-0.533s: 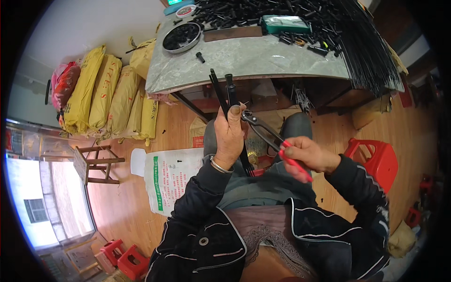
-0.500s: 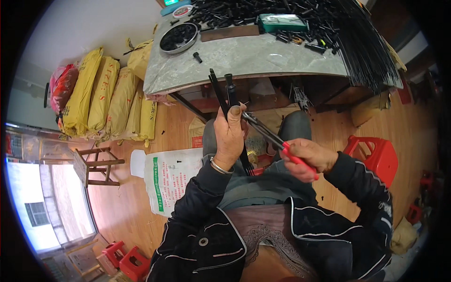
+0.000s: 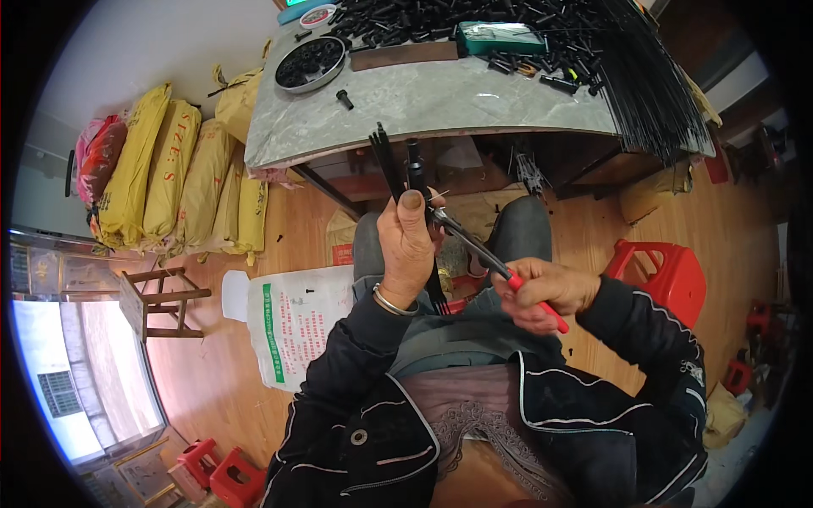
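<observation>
My left hand point(image 3: 405, 254) is closed around a bundle of thin black rods point(image 3: 384, 161) and a thicker black tubular piece point(image 3: 415, 161), both pointing up toward the table edge. The rods' lower ends show beneath that hand, over my lap. In my right hand point(image 3: 546, 292) are pliers point(image 3: 478, 244) with red handles, its fingers wrapped round the grips. The pliers' metal jaws meet the work beside my left thumb, at the lower part of the tubular piece. Fingers and jaws hide the exact spot they grip.
Ahead stands a grey marble-look table point(image 3: 423, 97) with a heap of black tubular parts point(image 3: 398, 25), a round dish point(image 3: 309, 68), a green box point(image 3: 500, 38) and long black rods point(image 3: 648, 93). Yellow sacks point(image 3: 169, 169) and a wooden stool point(image 3: 165, 305) are left, a red stool point(image 3: 669, 284) right.
The whole view has shifted slightly. The pliers' jaws sit a little lower against my left thumb than before. Both hands keep their holds.
</observation>
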Action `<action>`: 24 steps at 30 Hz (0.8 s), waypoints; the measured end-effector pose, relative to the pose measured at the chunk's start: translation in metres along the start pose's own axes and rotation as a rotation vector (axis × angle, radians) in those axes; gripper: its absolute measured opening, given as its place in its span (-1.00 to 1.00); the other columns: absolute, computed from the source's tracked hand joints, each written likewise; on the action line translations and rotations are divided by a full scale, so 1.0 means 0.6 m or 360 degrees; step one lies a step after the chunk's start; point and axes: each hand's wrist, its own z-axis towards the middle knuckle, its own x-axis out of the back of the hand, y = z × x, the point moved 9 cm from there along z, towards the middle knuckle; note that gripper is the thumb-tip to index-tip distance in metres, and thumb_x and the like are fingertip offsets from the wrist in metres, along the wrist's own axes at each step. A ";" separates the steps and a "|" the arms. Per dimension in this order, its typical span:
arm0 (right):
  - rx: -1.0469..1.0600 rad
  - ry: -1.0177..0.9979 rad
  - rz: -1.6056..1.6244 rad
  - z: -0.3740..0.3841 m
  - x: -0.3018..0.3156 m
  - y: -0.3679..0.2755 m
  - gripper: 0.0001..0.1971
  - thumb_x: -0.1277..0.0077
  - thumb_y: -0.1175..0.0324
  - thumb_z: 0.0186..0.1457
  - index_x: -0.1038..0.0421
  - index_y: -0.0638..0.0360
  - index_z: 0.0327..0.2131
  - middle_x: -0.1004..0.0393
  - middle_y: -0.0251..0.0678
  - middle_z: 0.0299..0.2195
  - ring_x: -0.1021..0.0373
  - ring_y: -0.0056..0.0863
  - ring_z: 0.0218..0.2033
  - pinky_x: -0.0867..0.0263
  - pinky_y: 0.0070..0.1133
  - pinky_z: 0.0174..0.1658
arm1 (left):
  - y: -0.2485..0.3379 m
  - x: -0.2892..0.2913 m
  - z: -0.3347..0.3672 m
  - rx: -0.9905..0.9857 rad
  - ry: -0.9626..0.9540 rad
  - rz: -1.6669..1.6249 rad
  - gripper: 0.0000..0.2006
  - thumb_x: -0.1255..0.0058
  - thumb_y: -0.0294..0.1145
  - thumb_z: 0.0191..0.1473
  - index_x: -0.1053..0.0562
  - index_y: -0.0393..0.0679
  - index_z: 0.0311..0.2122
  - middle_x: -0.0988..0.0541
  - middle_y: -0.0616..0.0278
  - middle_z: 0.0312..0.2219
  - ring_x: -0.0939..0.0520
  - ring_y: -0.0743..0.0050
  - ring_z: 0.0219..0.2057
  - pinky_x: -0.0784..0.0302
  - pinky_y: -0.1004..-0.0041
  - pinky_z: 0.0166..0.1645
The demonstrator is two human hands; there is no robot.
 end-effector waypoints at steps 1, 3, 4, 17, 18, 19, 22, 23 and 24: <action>-0.0004 -0.0008 0.0003 0.004 -0.018 -0.014 -0.80 0.12 0.39 0.18 -0.21 0.25 -0.15 -0.43 -0.25 -0.52 -0.38 -0.57 -0.64 -0.27 -0.64 -0.63 | 0.002 0.008 -0.001 -0.0024 0.0038 -0.0004 -0.45 0.12 0.22 0.13 -0.41 -0.19 -0.29 -0.40 0.40 -0.60 -0.34 0.76 -0.69 -0.19 0.69 -0.64; -0.0220 0.0860 -0.2389 -0.013 0.000 -0.093 -0.74 0.12 0.41 0.16 -0.20 0.29 -0.10 -0.43 -0.22 -0.52 -0.38 -0.58 -0.64 -0.28 -0.61 -0.61 | 0.004 0.009 -0.001 -0.0033 0.0014 -0.0018 -0.46 0.12 0.21 0.13 -0.41 -0.20 -0.30 -0.40 0.40 -0.59 -0.34 0.77 -0.68 -0.18 0.69 -0.64; 0.0619 0.0877 -0.2951 -0.014 -0.046 -0.132 -0.69 0.09 0.39 0.16 -0.20 0.34 -0.07 -0.43 -0.22 -0.51 -0.39 -0.57 -0.62 -0.31 -0.58 -0.56 | 0.003 0.009 0.000 -0.0052 0.0017 -0.0050 -0.46 0.12 0.21 0.13 -0.41 -0.20 -0.30 -0.40 0.40 -0.59 -0.34 0.77 -0.68 -0.17 0.69 -0.64; -0.0128 0.0650 -0.1079 0.000 -0.006 -0.052 -0.81 0.01 0.35 0.14 -0.26 0.21 -0.23 -0.40 -0.29 -0.55 -0.34 -0.57 -0.69 -0.30 -0.65 -0.63 | -0.008 0.022 0.000 -0.0061 0.0024 -0.0048 -0.48 0.15 0.16 0.17 -0.39 -0.22 -0.28 -0.43 0.37 -0.56 -0.31 0.77 -0.70 -0.21 0.68 -0.63; -0.0062 0.0742 -0.1112 -0.004 -0.008 -0.067 -0.80 0.02 0.33 0.16 -0.27 0.21 -0.21 -0.42 -0.26 -0.52 -0.35 -0.57 -0.67 -0.32 -0.64 -0.61 | -0.011 0.026 0.002 -0.0063 0.0031 -0.0052 -0.48 0.15 0.16 0.17 -0.39 -0.22 -0.28 -0.43 0.37 -0.56 -0.31 0.77 -0.70 -0.21 0.68 -0.63; 0.0005 0.0831 -0.1145 -0.008 -0.009 -0.081 -0.79 0.04 0.30 0.18 -0.28 0.22 -0.20 -0.44 -0.24 -0.50 -0.37 -0.56 -0.65 -0.33 -0.63 -0.60 | -0.015 0.027 0.004 -0.0058 0.0014 -0.0092 -0.49 0.14 0.15 0.17 -0.39 -0.23 -0.28 -0.44 0.36 -0.55 -0.31 0.77 -0.70 -0.22 0.68 -0.63; 0.0166 0.0921 -0.0942 -0.014 0.013 -0.074 -0.74 0.09 0.18 0.25 -0.28 0.20 -0.23 -0.43 -0.24 -0.57 -0.35 -0.55 -0.70 -0.32 -0.61 -0.64 | -0.002 0.018 0.001 -0.0092 0.0026 -0.0021 -0.50 0.14 0.13 0.18 -0.40 -0.24 -0.27 -0.46 0.36 -0.53 -0.33 0.76 -0.69 -0.25 0.68 -0.62; 0.0173 0.0936 -0.0938 -0.013 0.034 -0.051 -0.74 0.09 0.18 0.25 -0.28 0.20 -0.23 -0.43 -0.24 -0.57 -0.35 -0.55 -0.70 -0.32 -0.61 -0.64 | 0.007 0.014 0.000 -0.0134 0.0048 0.0093 -0.50 0.13 0.11 0.19 -0.40 -0.25 -0.27 -0.47 0.36 -0.53 -0.35 0.75 -0.68 -0.26 0.68 -0.61; 0.0118 0.0444 -0.0311 0.015 0.014 -0.010 -0.73 0.08 0.17 0.24 -0.26 0.19 -0.27 -0.37 -0.29 -0.63 -0.31 -0.57 -0.74 -0.27 -0.61 -0.69 | 0.005 0.015 -0.001 -0.0136 0.0048 0.0090 -0.50 0.13 0.11 0.19 -0.40 -0.25 -0.27 -0.47 0.36 -0.53 -0.35 0.75 -0.68 -0.26 0.68 -0.61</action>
